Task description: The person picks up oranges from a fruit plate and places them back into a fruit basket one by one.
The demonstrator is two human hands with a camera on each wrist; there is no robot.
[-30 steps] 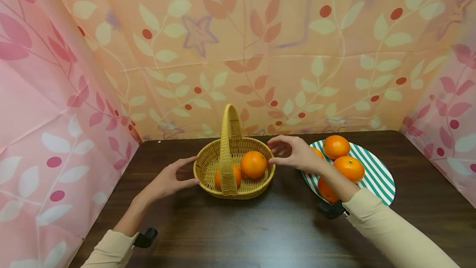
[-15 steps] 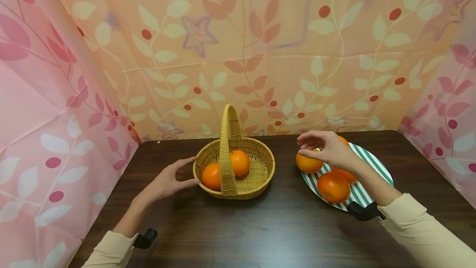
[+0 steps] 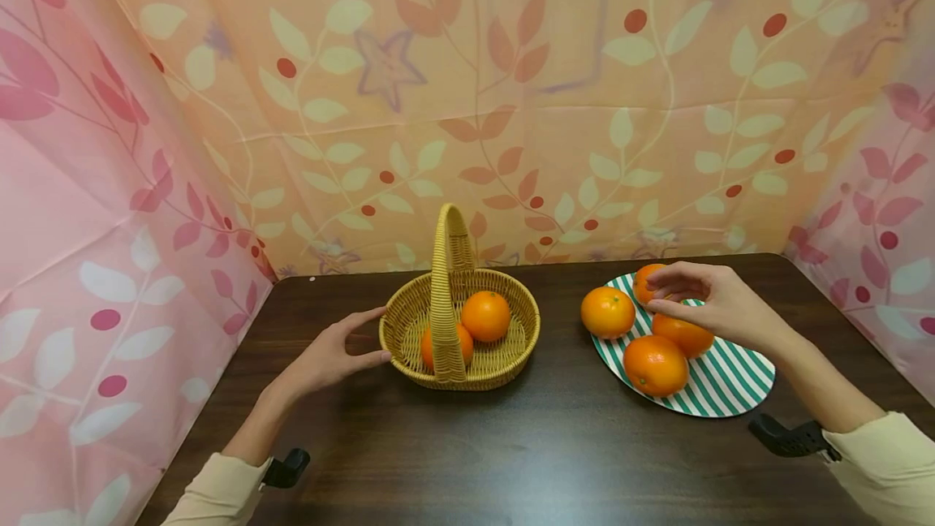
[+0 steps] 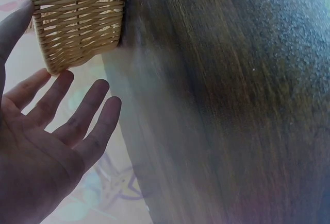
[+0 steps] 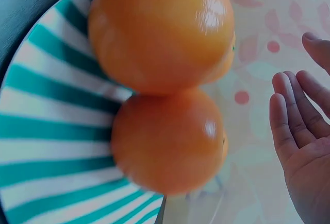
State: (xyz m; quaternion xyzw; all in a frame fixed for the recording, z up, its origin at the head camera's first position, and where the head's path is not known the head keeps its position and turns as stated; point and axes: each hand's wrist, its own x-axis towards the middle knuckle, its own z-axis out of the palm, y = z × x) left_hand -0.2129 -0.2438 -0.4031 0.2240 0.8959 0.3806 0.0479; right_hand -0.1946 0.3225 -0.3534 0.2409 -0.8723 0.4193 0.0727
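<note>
A yellow wicker basket (image 3: pixel 504 376) with a tall handle stands on the table, holding two oranges (image 3: pixel 485 316). My left hand (image 3: pixel 329 355) touches the basket's left rim with thumb and fingertips, its fingers spread rather straight; the left wrist view shows the palm (image 4: pixel 41 157) beside the woven wall. Over the green-and-white striped plate (image 3: pixel 738 380) hovers my right hand (image 3: pixel 719 307), fingers loosely bent and holding nothing. Several oranges (image 3: pixel 655 366) rest on that plate; the hand partly covers the rear orange (image 3: pixel 644 282). Two of them loom close in the right wrist view, the lower orange (image 5: pixel 167 141) left of the fingers.
The dark wooden table (image 3: pixel 467 453) carries everything. A flower-patterned curtain (image 3: pixel 511 144) hangs behind its far edge, and pink cloth (image 3: pixel 109 266) closes off the left side. Between basket and plate lies a strip of bare tabletop.
My right hand has left the basket's right side and moved right, over the plate. Inside the basket the two oranges rolled left, then partly back right. My left hand has stayed put.
</note>
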